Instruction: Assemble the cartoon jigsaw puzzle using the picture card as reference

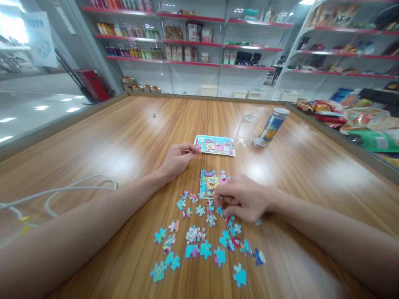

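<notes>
My left hand (178,161) reaches to the lower left edge of a picture card (218,145) with cartoon figures, its thumb and fingers closed on the edge. Below the card lies a partly joined jigsaw puzzle (212,181) showing a yellow and a pink figure. My right hand (245,198) covers the puzzle's lower right side, fingers curled down in a pinch at a small blue puzzle piece (220,211). The fingertips partly hide that piece. Several loose puzzle pieces (205,250), mostly light blue, are scattered nearer to me, some overlapping.
Behind the card on the right stand a clear cylinder (247,128) and a blue can (274,124), with a round metal lid (259,142) beside them. A white cable (81,187) loops over the table's left side. Bagged snacks (368,120) sit beyond the right edge; stocked shelves (193,41) line the back.
</notes>
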Tool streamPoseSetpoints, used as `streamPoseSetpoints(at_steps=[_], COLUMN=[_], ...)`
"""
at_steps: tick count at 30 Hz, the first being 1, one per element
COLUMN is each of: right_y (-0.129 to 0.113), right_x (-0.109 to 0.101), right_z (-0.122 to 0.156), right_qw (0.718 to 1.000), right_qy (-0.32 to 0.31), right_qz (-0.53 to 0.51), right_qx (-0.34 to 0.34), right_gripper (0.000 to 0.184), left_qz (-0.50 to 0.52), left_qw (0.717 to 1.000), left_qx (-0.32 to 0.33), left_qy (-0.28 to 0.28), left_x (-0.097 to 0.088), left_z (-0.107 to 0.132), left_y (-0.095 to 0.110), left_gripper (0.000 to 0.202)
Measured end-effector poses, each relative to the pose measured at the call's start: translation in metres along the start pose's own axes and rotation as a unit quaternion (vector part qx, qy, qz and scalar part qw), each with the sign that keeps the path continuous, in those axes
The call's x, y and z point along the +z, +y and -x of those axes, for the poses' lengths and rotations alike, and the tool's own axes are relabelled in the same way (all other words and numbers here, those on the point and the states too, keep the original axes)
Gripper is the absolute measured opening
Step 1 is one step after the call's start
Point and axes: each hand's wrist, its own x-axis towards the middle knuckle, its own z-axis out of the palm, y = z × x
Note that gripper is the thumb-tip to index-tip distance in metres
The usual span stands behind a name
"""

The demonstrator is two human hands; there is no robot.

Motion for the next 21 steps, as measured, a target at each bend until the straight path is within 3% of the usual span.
streamPoseSetpoints(at_steps=[5,11,17,21], right_y=[0.005,0.016,0.024,0.024], right_x=[0.002,0.007,0.013,0.014], right_z=[0.001,-0.003,-0.008,-0.008], right_qw=[0.998,0.976,0.966,0.965], right_qy=[0.018,0.130,0.195,0.214], right_qz=[-0.066,-0.171,-0.080,-0.021], right_qx=[-0.006,0.030,0.151,0.152], right_gripper=[0.013,0.019,0.014,0.015], left_qz=[-0.168,-0.247,-0.249,-0.244], left_qw=[0.970,0.938,0.932,0.934], left_qx=[0.146,0.186,0.202,0.203], left_qy=[-0.096,-0.158,-0.168,-0.167], left_x=[0.004,0.005,0.005,0.006], left_z=[0.005,0.010,0.010,0.010], left_y=[-0.003,0.003,0.002,0.002], left_gripper=[0.020,0.022,0.019,0.019])
